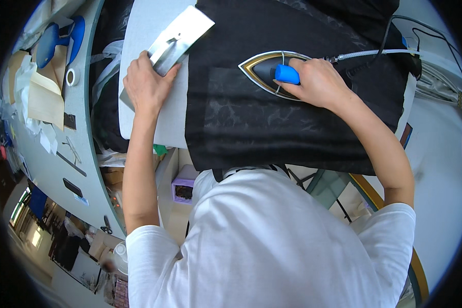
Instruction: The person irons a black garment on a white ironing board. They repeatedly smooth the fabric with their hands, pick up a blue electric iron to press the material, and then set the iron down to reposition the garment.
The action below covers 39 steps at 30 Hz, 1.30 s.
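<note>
With our right hand (pixel 318 82), we hold the iron (pixel 262 69); the grip is closed around its blue handle (pixel 287 75). The iron is over the black cloth (pixel 272 133), tip pointing left. With our left hand (pixel 148 84), we have the grip closed on the metal plate (pixel 192 28), beside the cloth's left edge, over the white board (pixel 172 118). We see a tape roll (pixel 70 78) on the table (pixel 84 169) at left.

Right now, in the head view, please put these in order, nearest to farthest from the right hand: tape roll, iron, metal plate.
1. Iron: in the right hand, over the black cloth.
2. Metal plate: to the left, under the left hand.
3. Tape roll: farthest left, on the side table.
</note>
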Tool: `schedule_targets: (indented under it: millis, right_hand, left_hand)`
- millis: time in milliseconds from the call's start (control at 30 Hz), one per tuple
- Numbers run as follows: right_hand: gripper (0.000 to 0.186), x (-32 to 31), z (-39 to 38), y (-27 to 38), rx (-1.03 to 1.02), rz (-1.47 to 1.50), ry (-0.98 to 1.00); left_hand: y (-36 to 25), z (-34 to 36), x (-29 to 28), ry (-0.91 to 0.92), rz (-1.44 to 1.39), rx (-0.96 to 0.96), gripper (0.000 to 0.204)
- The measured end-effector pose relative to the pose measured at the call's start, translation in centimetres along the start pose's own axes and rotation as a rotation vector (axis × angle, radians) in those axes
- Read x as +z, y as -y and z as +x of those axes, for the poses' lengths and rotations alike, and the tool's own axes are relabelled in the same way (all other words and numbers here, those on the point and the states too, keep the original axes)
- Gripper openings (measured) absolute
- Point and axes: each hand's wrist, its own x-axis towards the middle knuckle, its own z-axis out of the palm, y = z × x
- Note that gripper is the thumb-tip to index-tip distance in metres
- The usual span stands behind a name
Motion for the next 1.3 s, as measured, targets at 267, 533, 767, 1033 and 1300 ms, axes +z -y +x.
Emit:
schedule_targets:
  millis: [267, 533, 767, 1033, 1300]
  right_hand:
    - [0.049, 0.0, -0.1, 0.1, 0.022, 0.011, 0.015]
    - [0.048, 0.4, 0.1, -0.2, -0.006, 0.013, -0.01]
    - [0.046, 0.2, -0.3, -0.3, 0.052, 0.032, 0.0]
    - [0.045, 0.3, -1.2, -1.8, 0.089, 0.065, -0.02]
    - [0.045, 0.6, -1.3, -2.1, 0.053, 0.07, -0.068]
  left_hand:
    - [2.1, -0.3, 1.3, -0.323, 0.071, -0.057, 0.075]
    - [-6.6, -2.0, 3.5, -0.061, -0.451, -0.215, 0.028]
    - [-5.9, -2.2, 5.7, -0.127, -0.399, -0.183, 0.029]
    - [-5.2, -1.4, 4.5, -0.173, -0.706, -0.034, 0.017]
    - [-3.7, 2.0, 5.3, 0.111, -0.653, -0.037, 0.02]
